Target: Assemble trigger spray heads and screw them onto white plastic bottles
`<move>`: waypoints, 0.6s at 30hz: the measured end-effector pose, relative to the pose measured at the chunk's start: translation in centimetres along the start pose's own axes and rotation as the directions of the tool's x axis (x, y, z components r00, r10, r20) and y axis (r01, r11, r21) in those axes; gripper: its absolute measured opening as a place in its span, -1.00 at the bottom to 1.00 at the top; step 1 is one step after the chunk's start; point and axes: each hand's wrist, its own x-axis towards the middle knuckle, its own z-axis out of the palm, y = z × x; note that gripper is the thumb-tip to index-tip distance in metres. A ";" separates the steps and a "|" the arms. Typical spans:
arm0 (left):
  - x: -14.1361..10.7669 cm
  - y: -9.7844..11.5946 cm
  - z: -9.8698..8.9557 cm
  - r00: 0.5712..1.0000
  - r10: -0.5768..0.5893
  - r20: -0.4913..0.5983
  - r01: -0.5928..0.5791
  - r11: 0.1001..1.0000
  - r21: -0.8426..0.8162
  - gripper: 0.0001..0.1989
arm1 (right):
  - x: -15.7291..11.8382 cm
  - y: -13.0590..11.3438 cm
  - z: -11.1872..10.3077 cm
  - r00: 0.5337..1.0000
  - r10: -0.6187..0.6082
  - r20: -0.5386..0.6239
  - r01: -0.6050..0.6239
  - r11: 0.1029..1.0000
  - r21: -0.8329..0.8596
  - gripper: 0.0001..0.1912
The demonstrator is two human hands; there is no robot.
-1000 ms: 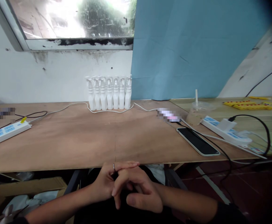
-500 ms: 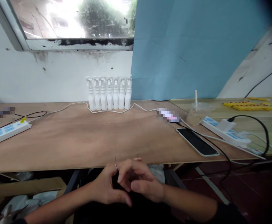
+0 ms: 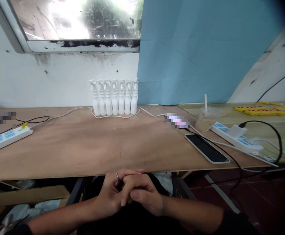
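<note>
My left hand point(image 3: 110, 195) and my right hand point(image 3: 146, 194) are clasped together in front of the table's near edge, above my dark clothing. A ring point(image 3: 117, 176) circles a finger of the left one. The right fingers curl over the left hand, and the right thumb lies across them. Both hands are closed on each other, with no object visible in them. Part of the left fingers is hidden behind the right hand. Well beyond them, against the wall, several white spray bottles point(image 3: 115, 101) stand upright in a row.
On the brown tabletop point(image 3: 83, 147) lie a phone point(image 3: 207, 149), a blurred-out device point(image 3: 176, 120) and a power strip point(image 3: 10, 138). Another power strip point(image 3: 237, 138), a plastic cup point(image 3: 206, 119) and yellow packets point(image 3: 262, 111) are at right. An open cardboard box point(image 3: 59, 192) sits below left.
My hands have come closer together, from loosely touching to clasped. The left thumb, stretched out before, is now tucked behind the right fingers. The things on the table have not moved.
</note>
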 end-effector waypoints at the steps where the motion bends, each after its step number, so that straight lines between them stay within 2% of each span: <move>1: 0.1 0.0 -0.1 1.000 0.000 0.005 0.000 1.000 0.008 -0.63 | -0.1 0.1 0.0 1.000 -0.004 -0.010 0.004 1.000 -0.004 -0.69; 3: 0.2 0.2 -0.4 0.999 -0.009 0.033 0.008 1.000 0.023 -0.59 | -0.1 0.2 -0.1 1.000 0.001 -0.022 -0.001 1.000 0.017 -0.71; 5: 0.4 0.3 -0.9 0.995 -0.030 0.093 0.027 0.999 0.036 -0.49 | -0.2 0.1 -0.3 0.999 0.044 0.009 -0.045 0.990 0.131 -0.74; 8: 0.7 0.6 -1.6 0.975 -0.031 0.219 0.032 0.999 0.000 -0.19 | -0.3 -0.1 -0.9 0.982 0.131 0.134 -0.171 0.918 0.357 -0.79; 10: 0.8 0.8 -1.8 0.962 -0.021 0.273 0.045 0.996 -0.079 -0.13 | -0.4 -0.1 -1.3 0.952 0.173 0.251 -0.264 0.880 0.395 -0.75; 13: 0.7 0.9 -1.5 0.965 -0.057 0.257 0.090 0.989 -0.118 -0.41 | -0.4 0.4 -1.4 0.907 0.236 0.350 -0.358 0.869 0.341 -0.68; 15: 0.5 0.9 -1.1 0.982 -0.075 0.174 0.086 0.995 -0.058 -0.60 | -0.4 0.7 -1.2 0.922 0.254 0.291 -0.345 0.881 0.325 -0.65; 18: 0.2 0.8 -0.7 0.998 -0.014 0.066 0.009 0.997 0.077 -0.70 | -0.5 1.4 -0.5 0.953 0.258 0.158 -0.292 0.921 0.259 -0.58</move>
